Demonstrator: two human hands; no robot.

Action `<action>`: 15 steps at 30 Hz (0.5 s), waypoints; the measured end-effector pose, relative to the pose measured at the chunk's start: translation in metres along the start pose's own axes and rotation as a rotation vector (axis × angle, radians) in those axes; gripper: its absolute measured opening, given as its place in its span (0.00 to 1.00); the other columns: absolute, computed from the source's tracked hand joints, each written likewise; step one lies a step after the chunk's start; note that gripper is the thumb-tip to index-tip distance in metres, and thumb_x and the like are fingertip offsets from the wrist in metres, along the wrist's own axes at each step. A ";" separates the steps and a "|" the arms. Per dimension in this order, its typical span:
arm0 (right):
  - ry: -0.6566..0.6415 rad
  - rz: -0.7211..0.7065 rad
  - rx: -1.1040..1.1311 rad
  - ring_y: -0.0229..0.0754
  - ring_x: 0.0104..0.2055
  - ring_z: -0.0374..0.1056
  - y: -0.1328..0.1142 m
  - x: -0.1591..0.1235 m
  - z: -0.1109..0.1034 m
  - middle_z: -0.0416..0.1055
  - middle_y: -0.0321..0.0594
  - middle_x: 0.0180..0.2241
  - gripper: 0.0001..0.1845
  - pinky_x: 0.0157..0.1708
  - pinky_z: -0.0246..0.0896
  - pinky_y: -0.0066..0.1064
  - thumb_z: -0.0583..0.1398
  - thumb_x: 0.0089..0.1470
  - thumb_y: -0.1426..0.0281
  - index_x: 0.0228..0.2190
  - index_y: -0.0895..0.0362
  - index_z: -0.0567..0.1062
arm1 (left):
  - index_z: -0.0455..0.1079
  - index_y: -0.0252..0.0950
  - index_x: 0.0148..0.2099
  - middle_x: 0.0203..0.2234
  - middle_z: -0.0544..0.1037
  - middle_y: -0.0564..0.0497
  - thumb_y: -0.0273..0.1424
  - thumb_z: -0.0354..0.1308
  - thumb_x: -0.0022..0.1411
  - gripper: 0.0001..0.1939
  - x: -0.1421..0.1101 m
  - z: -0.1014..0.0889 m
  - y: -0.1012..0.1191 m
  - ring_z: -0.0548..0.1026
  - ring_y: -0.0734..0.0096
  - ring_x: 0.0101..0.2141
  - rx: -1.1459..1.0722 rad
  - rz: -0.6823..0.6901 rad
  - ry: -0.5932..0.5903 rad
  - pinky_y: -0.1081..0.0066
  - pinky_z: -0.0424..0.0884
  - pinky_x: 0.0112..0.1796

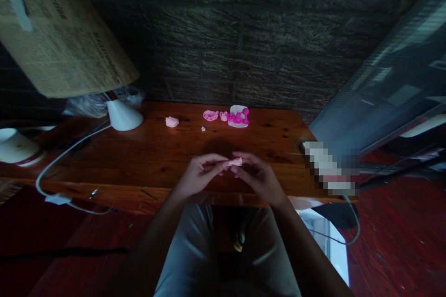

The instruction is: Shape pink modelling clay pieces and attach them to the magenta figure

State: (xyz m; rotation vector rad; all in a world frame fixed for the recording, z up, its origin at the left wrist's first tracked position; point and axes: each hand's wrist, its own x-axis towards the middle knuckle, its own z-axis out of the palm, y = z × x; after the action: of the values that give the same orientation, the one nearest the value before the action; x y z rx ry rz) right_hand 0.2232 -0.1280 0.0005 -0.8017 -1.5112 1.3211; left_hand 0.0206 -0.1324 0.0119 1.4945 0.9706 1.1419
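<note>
Between my fingertips, over the front part of the wooden table, is a small piece of pale pink modelling clay (pixel 235 162). My left hand (pixel 202 171) pinches its left end, and my right hand (pixel 258 176) grips it from the right. Farther back lie a pale pink lump of clay (pixel 172 122) and a tiny pink bit (pixel 203 128). A shallow pink clay dish shape (pixel 210 115) sits beside a small pink clay figure (pixel 223 116). Bright magenta clay pieces (pixel 240 117) rest on a whitish flat piece (pixel 239 125).
On the left of the wooden table (pixel 132 162) stands a lamp with a white base (pixel 124 116) and newsprint shade (pixel 69 37). A paper cup (pixel 19 147) lies near it; a white cord (pixel 52 162) hangs over the edge. A blurred-out object (pixel 329 169) is at right, against a dark wall (pixel 216 37).
</note>
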 end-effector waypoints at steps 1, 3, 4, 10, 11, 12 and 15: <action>0.003 0.001 -0.002 0.40 0.40 0.78 0.000 0.000 0.000 0.82 0.37 0.40 0.20 0.39 0.77 0.31 0.69 0.56 0.62 0.50 0.50 0.79 | 0.82 0.35 0.42 0.35 0.85 0.46 0.38 0.67 0.62 0.12 0.000 0.000 0.000 0.81 0.67 0.35 -0.002 0.000 -0.003 0.70 0.79 0.36; 0.008 0.006 -0.013 0.40 0.38 0.78 0.000 0.000 0.000 0.82 0.38 0.40 0.19 0.39 0.77 0.32 0.69 0.56 0.60 0.49 0.50 0.80 | 0.82 0.35 0.43 0.36 0.85 0.46 0.37 0.67 0.62 0.11 0.000 0.001 0.001 0.81 0.67 0.35 -0.014 -0.009 -0.009 0.70 0.79 0.37; 0.010 0.006 -0.017 0.40 0.37 0.78 0.000 0.000 -0.001 0.82 0.38 0.39 0.19 0.39 0.77 0.33 0.69 0.56 0.59 0.49 0.50 0.80 | 0.81 0.35 0.43 0.36 0.85 0.46 0.37 0.67 0.62 0.12 0.000 0.001 0.001 0.82 0.67 0.36 -0.023 -0.014 -0.010 0.69 0.79 0.37; -0.004 -0.009 -0.021 0.39 0.36 0.77 0.000 0.001 -0.002 0.81 0.38 0.40 0.19 0.39 0.76 0.33 0.69 0.56 0.59 0.48 0.50 0.80 | 0.81 0.34 0.43 0.37 0.85 0.46 0.37 0.67 0.62 0.12 0.001 -0.001 -0.001 0.82 0.66 0.36 -0.023 -0.012 -0.031 0.68 0.79 0.38; -0.007 -0.009 -0.024 0.39 0.37 0.77 0.000 0.001 -0.002 0.81 0.38 0.40 0.18 0.39 0.76 0.33 0.69 0.56 0.60 0.48 0.50 0.80 | 0.81 0.34 0.42 0.37 0.85 0.46 0.37 0.67 0.62 0.12 0.001 -0.001 -0.001 0.82 0.66 0.36 -0.025 -0.010 -0.032 0.68 0.79 0.38; -0.009 -0.008 -0.026 0.39 0.37 0.77 0.001 0.001 -0.002 0.81 0.38 0.39 0.18 0.39 0.76 0.33 0.69 0.56 0.60 0.48 0.50 0.80 | 0.81 0.35 0.42 0.36 0.85 0.46 0.37 0.67 0.62 0.11 0.001 -0.001 -0.001 0.82 0.66 0.36 -0.031 -0.011 -0.030 0.69 0.79 0.38; 0.004 -0.003 -0.020 0.39 0.35 0.76 0.002 0.001 0.000 0.81 0.37 0.39 0.19 0.38 0.76 0.32 0.69 0.57 0.61 0.49 0.50 0.79 | 0.81 0.35 0.44 0.39 0.85 0.46 0.36 0.67 0.61 0.12 0.002 0.001 0.000 0.82 0.66 0.38 -0.063 -0.033 -0.032 0.69 0.79 0.39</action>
State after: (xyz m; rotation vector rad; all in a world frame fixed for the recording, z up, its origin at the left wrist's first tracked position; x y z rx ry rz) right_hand 0.2228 -0.1270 -0.0016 -0.8143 -1.5240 1.3034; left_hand 0.0222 -0.1304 0.0120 1.4372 0.9259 1.1116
